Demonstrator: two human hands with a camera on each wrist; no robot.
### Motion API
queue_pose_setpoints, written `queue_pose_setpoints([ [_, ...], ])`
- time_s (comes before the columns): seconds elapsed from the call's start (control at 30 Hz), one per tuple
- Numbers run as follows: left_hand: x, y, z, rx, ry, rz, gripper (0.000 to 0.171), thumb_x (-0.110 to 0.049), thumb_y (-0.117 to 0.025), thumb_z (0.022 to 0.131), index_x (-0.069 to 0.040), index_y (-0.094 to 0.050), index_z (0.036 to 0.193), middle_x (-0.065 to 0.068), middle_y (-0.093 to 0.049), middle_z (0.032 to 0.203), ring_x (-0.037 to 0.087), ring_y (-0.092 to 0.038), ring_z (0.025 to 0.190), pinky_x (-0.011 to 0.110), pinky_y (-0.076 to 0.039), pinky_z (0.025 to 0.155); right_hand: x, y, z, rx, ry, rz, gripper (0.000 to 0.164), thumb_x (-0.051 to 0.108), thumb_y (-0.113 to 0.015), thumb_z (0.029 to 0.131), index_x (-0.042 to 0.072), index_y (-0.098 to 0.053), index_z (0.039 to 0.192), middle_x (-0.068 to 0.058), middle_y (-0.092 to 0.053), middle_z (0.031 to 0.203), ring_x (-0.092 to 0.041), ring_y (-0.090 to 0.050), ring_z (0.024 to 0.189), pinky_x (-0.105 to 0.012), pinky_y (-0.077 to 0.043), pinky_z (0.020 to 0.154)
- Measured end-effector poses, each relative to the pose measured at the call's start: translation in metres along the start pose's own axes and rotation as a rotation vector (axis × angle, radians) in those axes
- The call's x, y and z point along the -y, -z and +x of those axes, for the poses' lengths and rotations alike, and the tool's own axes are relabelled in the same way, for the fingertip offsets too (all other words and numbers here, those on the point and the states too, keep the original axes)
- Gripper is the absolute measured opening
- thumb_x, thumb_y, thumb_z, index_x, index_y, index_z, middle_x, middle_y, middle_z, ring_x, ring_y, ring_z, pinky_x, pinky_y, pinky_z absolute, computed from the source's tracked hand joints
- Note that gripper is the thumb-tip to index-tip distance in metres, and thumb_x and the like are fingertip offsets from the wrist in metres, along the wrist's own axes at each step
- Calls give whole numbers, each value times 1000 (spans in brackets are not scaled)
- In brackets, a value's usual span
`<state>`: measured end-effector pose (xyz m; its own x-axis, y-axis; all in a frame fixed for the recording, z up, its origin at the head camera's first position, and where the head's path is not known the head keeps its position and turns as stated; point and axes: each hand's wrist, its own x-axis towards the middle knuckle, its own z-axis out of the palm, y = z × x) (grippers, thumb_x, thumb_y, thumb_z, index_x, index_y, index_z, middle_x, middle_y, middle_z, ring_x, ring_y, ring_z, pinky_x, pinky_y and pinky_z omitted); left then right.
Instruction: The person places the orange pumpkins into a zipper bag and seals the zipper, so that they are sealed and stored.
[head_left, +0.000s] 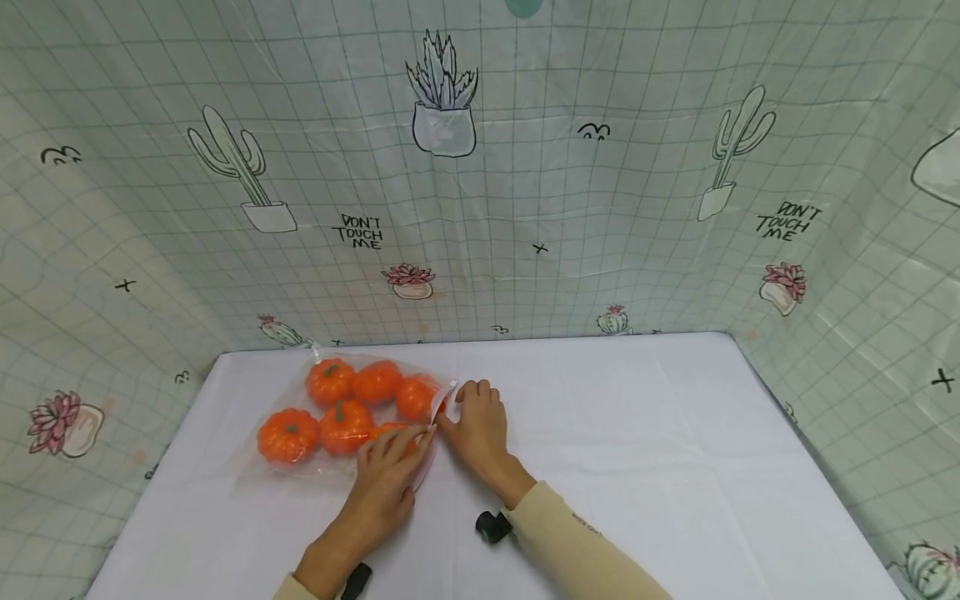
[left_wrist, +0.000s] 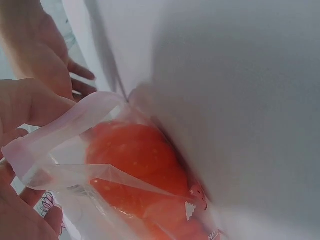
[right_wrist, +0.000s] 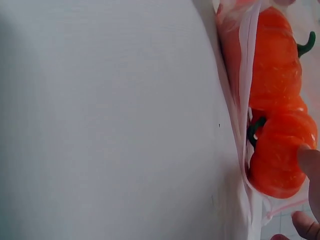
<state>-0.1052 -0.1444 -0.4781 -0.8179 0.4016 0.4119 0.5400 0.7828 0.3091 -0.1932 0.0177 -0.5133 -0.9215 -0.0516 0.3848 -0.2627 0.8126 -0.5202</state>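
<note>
A clear plastic bag (head_left: pixel 251 473) with a pale pink mouth strip (left_wrist: pixel 70 121) lies on the table, holding several orange toy pumpkins (head_left: pixel 288 436) with green stems. My left hand (head_left: pixel 384 477) reaches over the bag's near side and pinches the mouth edge between thumb and fingers, as the left wrist view shows. My right hand (head_left: pixel 480 427) is at the far part of the mouth, thumb toward the bag's edge, with a gap between thumb and forefinger. In the right wrist view, the mouth gapes beside two pumpkins (right_wrist: pixel 275 65), and only parts of the right fingers (right_wrist: pixel 311 167) appear.
A white cloth covers the table (head_left: pixel 637 433), reaching well to the right of the bag. Grid-patterned curtains (head_left: pixel 517 183) with cactus drawings surround its back and sides. A small black device (head_left: pixel 491 527) sits at my right wrist.
</note>
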Motion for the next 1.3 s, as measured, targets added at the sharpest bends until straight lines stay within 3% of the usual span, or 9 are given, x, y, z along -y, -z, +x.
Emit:
queue_pose_setpoints([
  [0.2,1,-1,-1,-17,-17,-3,76,20,-79,65,0,-68,137,10,-60,139,37,-50,128,55,-36,98,3,-4,7,-23,-20,-34,38,26,-85,85,4,-56,94,-11,-53,87,-30,-54,81,-40,-47,69],
  [0.5,-2,1,-1,15,-2,0,77,19,-80,67,0,-66,140,9,-58,143,36,-49,131,56,-36,99,5,-3,7,4,-81,-24,39,27,-81,87,3,-54,99,-12,-53,88,-30,-54,80,-39,-46,69],
  [0.7,-5,0,1,31,10,25,77,14,-84,70,0,-64,143,10,-57,144,36,-48,132,56,-36,100,-1,1,5,17,-52,-31,39,30,-80,89,2,-56,100,-13,-54,88,-31,-56,79,-41,-48,69],
  [0.93,-8,-5,5,2,1,51,75,5,-89,71,1,-64,142,14,-60,140,37,-50,128,53,-37,97,-8,12,1,59,-26,-1,48,34,-86,87,0,-56,103,-13,-53,91,-32,-57,82,-41,-49,71],
  [1.13,-19,-11,14,35,29,91,74,-8,-91,75,1,-63,143,13,-57,142,35,-50,128,53,-38,97,-16,18,1,73,-54,-2,50,34,-87,88,-1,-58,109,-16,-56,97,-34,-58,86,-44,-51,75],
  [1.3,-28,-18,16,99,26,179,69,-17,-91,77,1,-65,139,14,-57,140,35,-52,127,54,-41,98,-25,21,1,80,-58,0,50,32,-87,88,-1,-58,113,-17,-57,100,-34,-59,89,-45,-52,76],
])
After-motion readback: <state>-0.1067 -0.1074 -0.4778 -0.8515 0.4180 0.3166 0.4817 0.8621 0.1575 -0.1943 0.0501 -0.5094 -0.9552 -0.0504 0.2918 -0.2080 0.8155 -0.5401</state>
